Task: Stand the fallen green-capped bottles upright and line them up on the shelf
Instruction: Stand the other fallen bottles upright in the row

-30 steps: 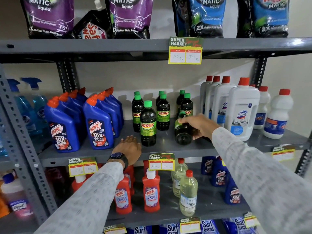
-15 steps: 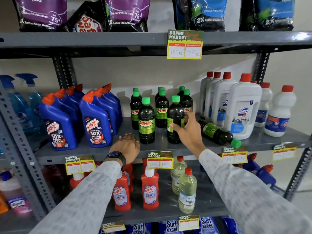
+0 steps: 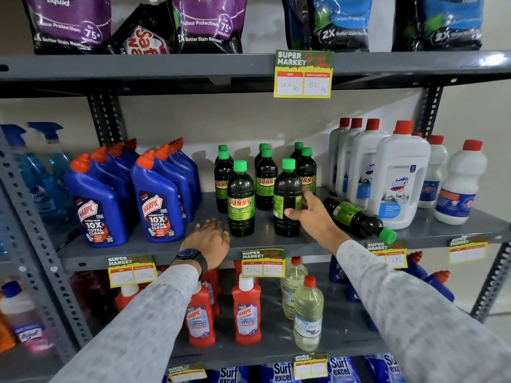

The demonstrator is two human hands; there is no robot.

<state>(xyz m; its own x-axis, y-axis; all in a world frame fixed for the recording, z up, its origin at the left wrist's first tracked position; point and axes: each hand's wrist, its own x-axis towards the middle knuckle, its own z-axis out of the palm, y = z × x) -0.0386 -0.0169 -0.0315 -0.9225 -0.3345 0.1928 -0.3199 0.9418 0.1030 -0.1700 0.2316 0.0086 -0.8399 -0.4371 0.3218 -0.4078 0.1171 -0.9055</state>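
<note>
Domex jugs point(image 3: 398, 178) flank fallen bottle point(image 3: 356, 217) (cap outward).

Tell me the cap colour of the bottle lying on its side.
Green. The fallen bottle has a bright green cap pointing toward the shelf's front edge, clearest in the head view.

The right hand point(image 3: 309, 217) hides part of the front bottle's label point(image 3: 286, 204); top-shelf pouches point(image 3: 207, 23) are cropped.

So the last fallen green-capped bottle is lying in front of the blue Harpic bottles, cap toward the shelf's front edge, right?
Not quite. The head view shows the fallen green-capped bottle lying in front of the white Domex bottles, not the blue Harpic ones. Its cap does point toward the shelf's front edge.
</note>
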